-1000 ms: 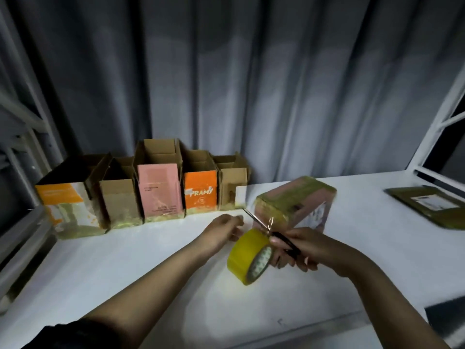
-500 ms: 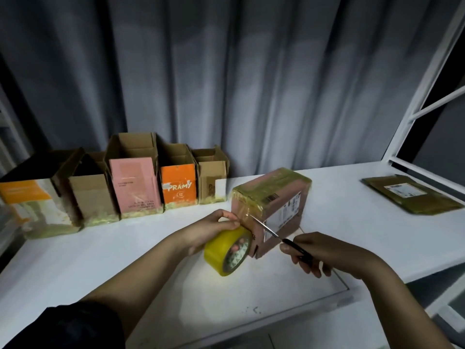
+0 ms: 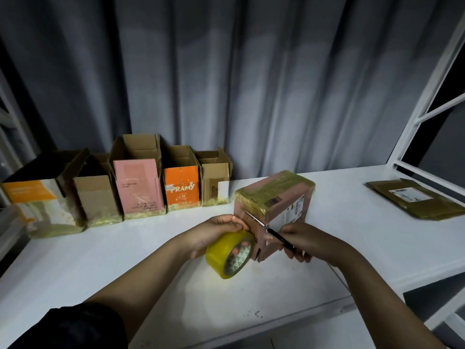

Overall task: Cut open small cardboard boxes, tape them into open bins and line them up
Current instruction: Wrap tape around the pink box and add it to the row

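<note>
Row of five finished open bins (image 3: 141,182) at the far left of the white tabletop (image 3: 100,260), set side by side against the curtain (image 3: 226,84); the orange bin (image 3: 181,185) is fourth from the left. Near centre, the left hand (image 3: 216,231) curls over the top of a yellow tape roll (image 3: 230,255), which stands on edge with its core facing the viewer and touches the near left face of the sealed pink box (image 3: 276,207). The box stands on the tabletop just beyond both hands, its long axis running from near left to far right and its top bound in yellowish tape. The right hand (image 3: 300,244) grips the black handles of the scissors (image 3: 270,231); the blades point up and to the left, the tip lying on the near face of the box just below its top edge. Whether the tip has pierced the cardboard cannot be told. The right hand is the nearer to the cut line, which probably runs along that upper edge. At far right lies a flat taped parcel (image 3: 415,201), well apart.
</note>
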